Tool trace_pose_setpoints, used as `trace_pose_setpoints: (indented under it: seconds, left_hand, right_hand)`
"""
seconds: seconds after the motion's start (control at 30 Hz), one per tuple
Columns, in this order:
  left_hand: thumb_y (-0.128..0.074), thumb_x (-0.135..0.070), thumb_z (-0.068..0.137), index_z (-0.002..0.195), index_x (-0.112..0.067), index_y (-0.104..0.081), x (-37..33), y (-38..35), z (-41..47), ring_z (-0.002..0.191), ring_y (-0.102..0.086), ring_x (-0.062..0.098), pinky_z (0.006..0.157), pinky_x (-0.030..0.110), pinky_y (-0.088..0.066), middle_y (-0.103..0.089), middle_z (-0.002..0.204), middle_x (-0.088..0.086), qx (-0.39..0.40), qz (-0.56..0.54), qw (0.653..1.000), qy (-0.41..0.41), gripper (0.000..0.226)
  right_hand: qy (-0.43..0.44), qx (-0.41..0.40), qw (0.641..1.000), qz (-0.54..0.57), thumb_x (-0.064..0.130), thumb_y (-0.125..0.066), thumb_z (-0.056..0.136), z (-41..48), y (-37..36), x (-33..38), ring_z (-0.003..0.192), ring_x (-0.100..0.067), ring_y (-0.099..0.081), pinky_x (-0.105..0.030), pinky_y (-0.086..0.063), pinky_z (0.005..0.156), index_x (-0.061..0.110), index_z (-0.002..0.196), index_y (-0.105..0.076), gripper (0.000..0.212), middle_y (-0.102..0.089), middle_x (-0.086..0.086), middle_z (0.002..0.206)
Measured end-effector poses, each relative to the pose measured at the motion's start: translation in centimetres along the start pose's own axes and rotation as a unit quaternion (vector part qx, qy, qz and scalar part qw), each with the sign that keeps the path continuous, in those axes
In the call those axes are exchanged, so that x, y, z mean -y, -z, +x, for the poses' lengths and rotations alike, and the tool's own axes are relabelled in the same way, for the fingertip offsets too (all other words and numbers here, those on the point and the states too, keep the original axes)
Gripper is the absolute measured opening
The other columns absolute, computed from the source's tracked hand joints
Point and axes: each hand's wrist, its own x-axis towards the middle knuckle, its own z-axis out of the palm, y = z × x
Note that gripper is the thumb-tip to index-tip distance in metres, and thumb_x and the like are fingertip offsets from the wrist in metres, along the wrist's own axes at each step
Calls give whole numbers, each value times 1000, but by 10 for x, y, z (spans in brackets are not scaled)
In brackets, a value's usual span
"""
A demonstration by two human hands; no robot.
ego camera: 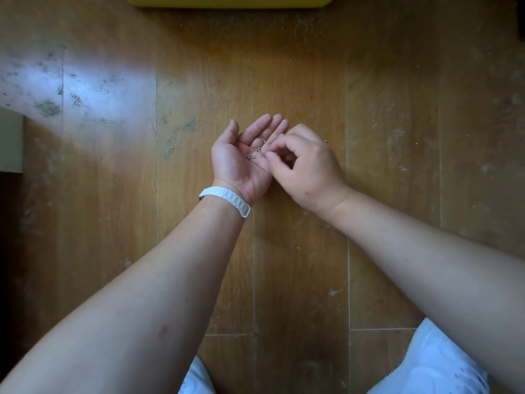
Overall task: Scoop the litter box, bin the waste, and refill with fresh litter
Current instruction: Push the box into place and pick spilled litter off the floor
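My left hand (pixel 241 157) is held palm up over the wooden floor, fingers spread and slightly cupped, with several small grey litter grains (pixel 257 151) lying in the palm. A white strap is on its wrist. My right hand (pixel 306 169) is beside it, fingers curled, thumb and fingertips pinched together at the edge of the left palm; whether a grain is between them is not visible. The yellow edge of the litter box (pixel 227 1) shows at the top of the view.
The wooden plank floor (pixel 284 66) is dusty, with a few stray grains (pixel 326 141) to the right of my right hand. A pale object (pixel 10 143) sits at the left edge. My white clothing (pixel 431 362) shows at the bottom.
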Motion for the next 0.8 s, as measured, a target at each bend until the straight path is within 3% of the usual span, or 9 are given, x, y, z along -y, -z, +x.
trace_pose_setpoints:
  seconds: [0.27,0.67,0.8]
  left_hand:
    - [-40,-43,100,96,8,-68,-8,16,1,102,-69,35,93,36,-53,-71,107,23,-32,-1,999,-11,58]
    - [-40,-45,100,97,8,-67,-10,11,3,101,-70,35,93,36,-53,-71,105,23,-24,-5,1000,-14,59]
    - [-40,-45,100,98,7,-67,-9,11,0,104,-69,35,94,36,-53,-71,106,23,-20,-3,1000,-11,59]
  right_hand:
    - [-125,41,982,-134,19,-62,89,18,27,-66,81,-11,-50,-22,-43,72,10,92,-70,13,-57,1,95]
    - [-57,82,981,-165,20,-61,91,38,22,-66,82,-10,-49,-19,-36,68,9,90,-70,14,-58,0,94]
    - [-37,110,975,-187,18,-57,92,41,22,-63,89,-19,-53,-24,-36,72,7,91,-68,15,-59,-5,97]
